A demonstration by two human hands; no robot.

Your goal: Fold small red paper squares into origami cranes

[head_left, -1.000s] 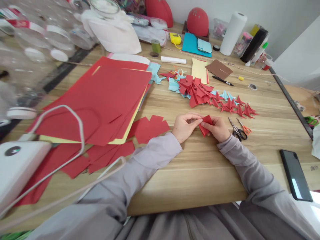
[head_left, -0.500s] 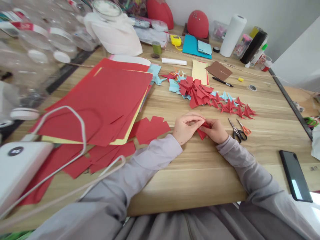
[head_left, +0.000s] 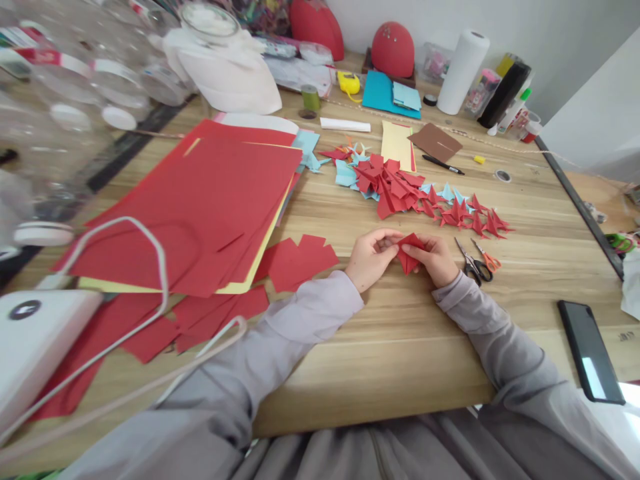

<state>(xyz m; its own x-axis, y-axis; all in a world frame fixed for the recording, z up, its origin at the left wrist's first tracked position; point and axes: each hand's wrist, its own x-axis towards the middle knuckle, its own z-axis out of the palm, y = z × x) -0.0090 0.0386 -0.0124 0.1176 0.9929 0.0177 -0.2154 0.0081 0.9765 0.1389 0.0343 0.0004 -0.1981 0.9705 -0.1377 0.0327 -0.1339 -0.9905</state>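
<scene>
Between both hands (head_left: 403, 259), creased red diamond-shaped paper (head_left: 410, 253).

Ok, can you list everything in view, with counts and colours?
Folded paper: one, red, in both hands
Large sheets: stack, mostly red, left
Cut pieces: several, red, beside and under stack
Folded shapes: many, red and light blue, centre
Scissors: two, black-handled and orange-handled, right of hands
Phone: one, black, right
Pen: one, black, by brown card
Tape measure: one, yellow, back
Roll: one, white, back right
Domes: two, red, back
Bottles: several, clear, far left
Corded device: one, white, near left
Smaller back items: too unclear to count
Hands: left, right, grey sleeves
</scene>
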